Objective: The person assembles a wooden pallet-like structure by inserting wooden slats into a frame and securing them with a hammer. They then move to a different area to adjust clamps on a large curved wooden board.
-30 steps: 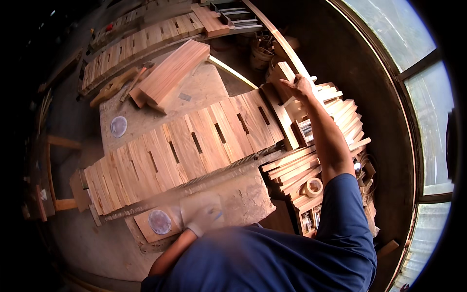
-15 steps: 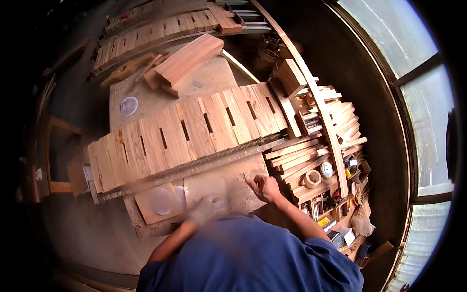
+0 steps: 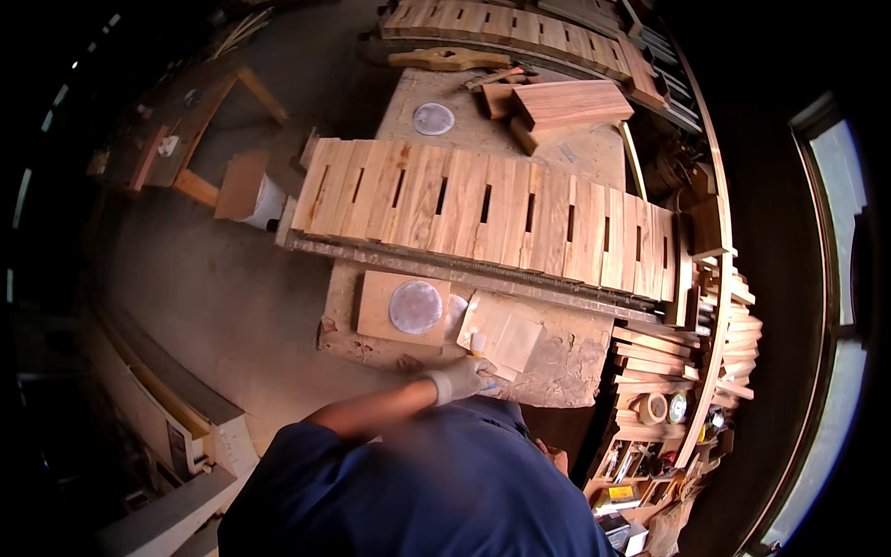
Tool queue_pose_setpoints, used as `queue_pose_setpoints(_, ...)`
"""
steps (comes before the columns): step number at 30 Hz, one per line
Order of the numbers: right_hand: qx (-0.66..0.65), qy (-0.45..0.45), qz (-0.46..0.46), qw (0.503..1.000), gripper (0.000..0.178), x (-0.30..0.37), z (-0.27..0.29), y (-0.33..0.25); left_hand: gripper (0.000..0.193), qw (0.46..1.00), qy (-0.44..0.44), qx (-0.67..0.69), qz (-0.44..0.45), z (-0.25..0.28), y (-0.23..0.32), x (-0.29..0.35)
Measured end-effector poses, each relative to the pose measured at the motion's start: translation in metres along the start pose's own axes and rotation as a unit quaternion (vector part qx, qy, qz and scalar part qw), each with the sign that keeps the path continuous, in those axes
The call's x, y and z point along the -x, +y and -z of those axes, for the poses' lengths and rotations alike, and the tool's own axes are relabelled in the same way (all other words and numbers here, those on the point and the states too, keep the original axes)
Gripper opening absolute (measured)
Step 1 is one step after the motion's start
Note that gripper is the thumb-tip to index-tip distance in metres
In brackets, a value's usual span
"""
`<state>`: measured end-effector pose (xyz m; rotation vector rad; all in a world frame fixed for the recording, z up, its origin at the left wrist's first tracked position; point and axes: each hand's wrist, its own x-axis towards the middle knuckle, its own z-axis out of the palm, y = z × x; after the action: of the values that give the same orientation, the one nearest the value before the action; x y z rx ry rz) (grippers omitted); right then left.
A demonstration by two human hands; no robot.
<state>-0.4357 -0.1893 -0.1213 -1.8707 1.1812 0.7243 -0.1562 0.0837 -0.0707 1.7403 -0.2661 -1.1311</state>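
Observation:
My left hand [image 3: 461, 381], in a pale glove, is closed near the front edge of the worktable [image 3: 566, 381]. A small white-and-yellow object [image 3: 478, 344] sticks up from its fingers; its exact kind does not show. Just beyond the hand lie thin pale wooden boards [image 3: 506, 330]. To their left, a round whitish disc [image 3: 415, 307] rests on a square wooden board [image 3: 373, 302], with a second disc [image 3: 455, 316] partly tucked beside it. Only a bit of my right hand [image 3: 554, 456] shows past my blue shirt, low by my right side, its fingers hidden.
A long row of slotted wooden pieces [image 3: 506, 209] sits in a clamp with a threaded bar across the table. Behind it are another disc [image 3: 433, 119] and reddish wood blocks [image 3: 575, 102]. At right stand stacked wood strips [image 3: 654, 357] and a tape roll [image 3: 652, 408].
The view has swung to the left. My right hand has dropped from above the table to my side, and the white-and-yellow object now shows in my left hand.

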Motion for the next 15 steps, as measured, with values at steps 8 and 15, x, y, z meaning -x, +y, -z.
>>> queue_pose_setpoints(8,-0.005,-0.151,0.270,0.951,0.043,-0.022,0.016,-0.062,0.034,0.989,0.145,-0.003,0.031,-0.019,-0.032,0.051)
queue_pose_setpoints(15,-0.033,-0.228,0.260,0.938,0.045,-0.004,0.005,-0.137,0.034,0.976,0.178,0.056,0.113,-0.084,-0.072,0.119)
